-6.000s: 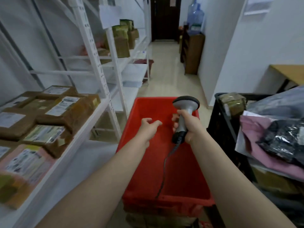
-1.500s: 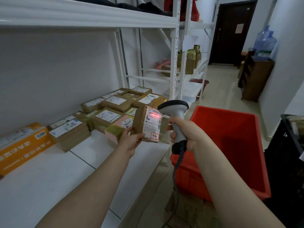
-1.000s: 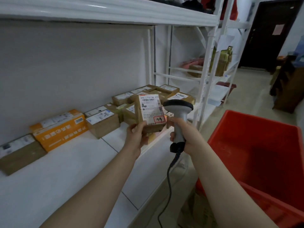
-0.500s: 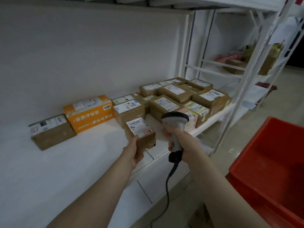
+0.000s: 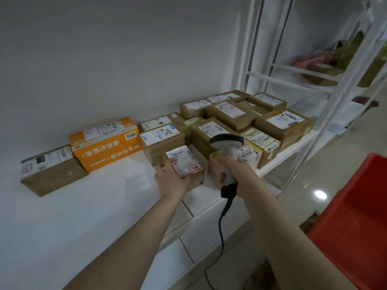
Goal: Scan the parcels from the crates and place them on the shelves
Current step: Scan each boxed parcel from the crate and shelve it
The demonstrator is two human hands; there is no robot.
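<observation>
Head view: the left hand point(image 5: 173, 181) holds a small brown parcel point(image 5: 186, 166), white label up, its fingers point(image 5: 167, 165) clamped on the parcel's near left side. The parcel sits near the front edge of the white shelf point(image 5: 94, 206), just in front of a row of brown parcels point(image 5: 240, 118); whether it touches the shelf cannot be told. An orange box point(image 5: 104, 143) stands along the back edge. The right hand point(image 5: 232, 170) has its fingers wrapped around the handle of the barcode scanner point(image 5: 227, 147), whose cable point(image 5: 222, 218) hangs down. A red crate point(image 5: 356, 216) stands at the lower right.
</observation>
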